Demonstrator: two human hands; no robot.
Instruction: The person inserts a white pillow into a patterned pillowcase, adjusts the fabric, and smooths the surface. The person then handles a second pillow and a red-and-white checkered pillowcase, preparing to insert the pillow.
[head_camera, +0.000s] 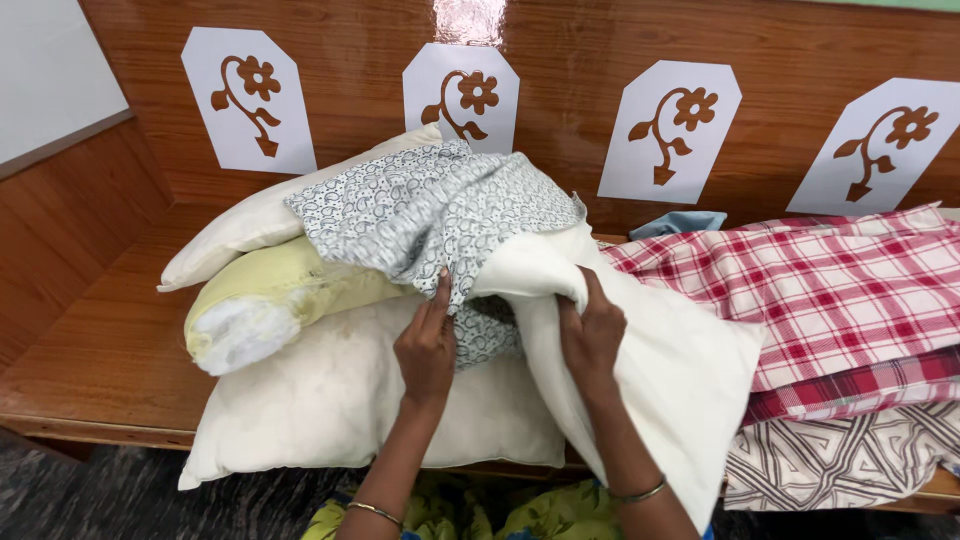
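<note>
Pinching the open edge of a grey-and-white patterned pillowcase (440, 205), the left hand (427, 345) had its fingers closed on the thin cloth just above a stack of pillows; the right hand (592, 335) was clenched into the upper end of a cream pillow (650, 370), which sagged down from that grip and draped over the front edge of the wooden worktop (110, 350); the pillowcase lay bunched over the top of the pile, partly covering the cream pillow's end. Judging from the way it folded and drooped, the pillow was light and very soft, with loose filling that would shift rather than hold shape; a firm handful at a corner or the end seam seemed the surest hold, since a flat palm would only sink in. The pillowcase looked limp and thin, likely to slide off unless taken by the hem with fingertips. Beneath lay a large off-white pillow (330, 400), a pale yellow pillow (270, 300) with its white stuffing showing at one end, and another white pillow (250, 220) against the wall; to the right sat folded red checked cloth (840, 290) over a brown-lined patterned cloth (840, 455).
</note>
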